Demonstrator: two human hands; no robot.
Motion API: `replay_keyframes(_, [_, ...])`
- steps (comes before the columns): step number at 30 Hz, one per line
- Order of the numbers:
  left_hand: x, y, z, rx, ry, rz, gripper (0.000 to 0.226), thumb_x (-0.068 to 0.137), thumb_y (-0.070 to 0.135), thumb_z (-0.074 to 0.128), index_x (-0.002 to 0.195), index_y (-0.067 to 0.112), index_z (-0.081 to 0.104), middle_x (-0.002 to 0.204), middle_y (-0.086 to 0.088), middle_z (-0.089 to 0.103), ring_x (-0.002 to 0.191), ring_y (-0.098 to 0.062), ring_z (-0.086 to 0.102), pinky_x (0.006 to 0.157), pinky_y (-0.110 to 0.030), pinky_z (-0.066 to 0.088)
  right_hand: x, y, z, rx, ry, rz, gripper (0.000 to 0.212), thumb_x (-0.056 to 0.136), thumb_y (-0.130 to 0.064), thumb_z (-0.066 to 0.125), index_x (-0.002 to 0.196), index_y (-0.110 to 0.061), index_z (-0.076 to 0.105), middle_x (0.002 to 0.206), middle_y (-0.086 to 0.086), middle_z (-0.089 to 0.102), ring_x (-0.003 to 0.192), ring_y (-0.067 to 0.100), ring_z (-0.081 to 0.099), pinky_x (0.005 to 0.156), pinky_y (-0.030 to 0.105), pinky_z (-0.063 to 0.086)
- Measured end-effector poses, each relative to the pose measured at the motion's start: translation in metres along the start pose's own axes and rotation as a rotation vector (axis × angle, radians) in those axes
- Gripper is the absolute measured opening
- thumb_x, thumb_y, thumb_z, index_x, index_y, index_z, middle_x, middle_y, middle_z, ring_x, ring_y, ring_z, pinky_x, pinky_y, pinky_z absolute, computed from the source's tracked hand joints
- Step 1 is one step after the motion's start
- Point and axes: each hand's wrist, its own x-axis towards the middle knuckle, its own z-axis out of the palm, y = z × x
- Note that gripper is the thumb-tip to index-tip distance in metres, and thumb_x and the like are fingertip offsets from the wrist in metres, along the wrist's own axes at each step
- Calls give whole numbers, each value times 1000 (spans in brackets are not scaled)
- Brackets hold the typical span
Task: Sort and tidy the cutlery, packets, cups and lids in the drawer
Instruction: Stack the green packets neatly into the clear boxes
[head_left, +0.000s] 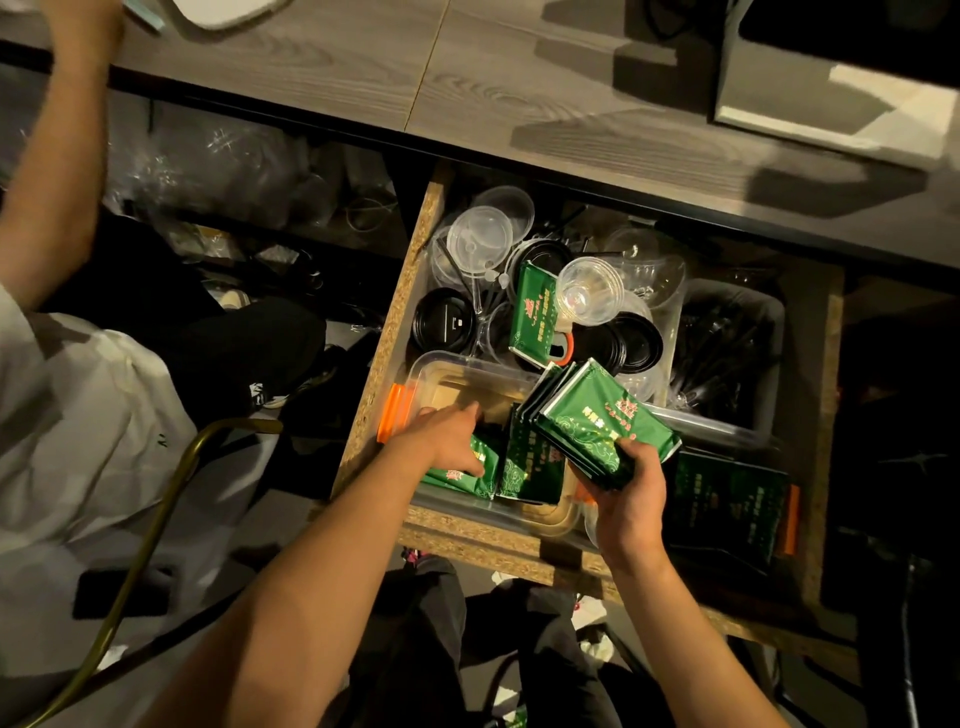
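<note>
The open chipboard drawer (395, 317) holds clear lids (480, 236), a clear cup (589, 291), black lids (444, 319) and green packets. My right hand (626, 499) grips a fanned stack of green packets (597, 415) above the drawer's front. My left hand (449, 436) reaches into a clear plastic box with orange clips (431, 371), its fingers resting on a green packet (470, 470) lying there. Another green packet (532, 312) stands among the lids. Dark green packets (727, 504) lie at the front right.
A dark bin of black cutlery (727, 348) sits at the drawer's right. The wooden countertop (519, 88) runs above. Another person in a white top (78, 415) stands at the left, arm raised to the counter. A brass chair frame (171, 483) is nearby.
</note>
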Motion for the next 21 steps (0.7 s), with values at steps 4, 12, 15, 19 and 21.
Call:
replay_keyframes(4, [0, 2, -4, -7, -63, -46, 76, 81, 45, 72, 145, 16, 41, 141, -8, 52, 121, -28, 53, 103, -43, 45, -2, -1, 0, -36, -25, -30, 14, 84, -25, 57, 86, -12, 62, 92, 7, 62, 90, 27, 59, 70, 40, 49])
replay_keyframes(12, [-26, 14, 1, -122, 198, 30, 35, 103, 30, 33, 120, 11, 58, 134, -4, 56, 139, -25, 40, 122, -45, 16, -5, -7, 2, 19, -3, -15, 11, 83, -21, 57, 87, -13, 63, 92, 7, 65, 98, 28, 59, 83, 46, 50])
replay_keyframes(15, [-34, 38, 3, -579, 191, -11, 36, 107, 28, 29, 110, 7, 58, 94, 4, 52, 89, -11, 51, 90, -35, 42, -6, -9, 4, 34, 16, -16, 10, 88, -18, 54, 86, -14, 64, 85, 3, 68, 92, 26, 62, 80, 44, 50])
replay_keyframes(19, [-28, 58, 1, -683, 98, -121, 37, 107, 34, 22, 92, 15, 50, 88, 2, 49, 77, -12, 47, 74, -33, 39, -9, -12, 9, 48, 18, -35, 14, 93, -14, 49, 88, -13, 62, 84, 3, 67, 83, 21, 63, 75, 40, 51])
replay_keyframes(21, [-27, 61, 5, -602, 57, -128, 40, 105, 35, 22, 91, 13, 53, 103, -9, 57, 92, -23, 55, 92, -43, 43, -9, -14, 10, 60, 23, -37, 14, 94, -13, 48, 90, -12, 62, 86, 4, 66, 82, 20, 63, 73, 39, 52])
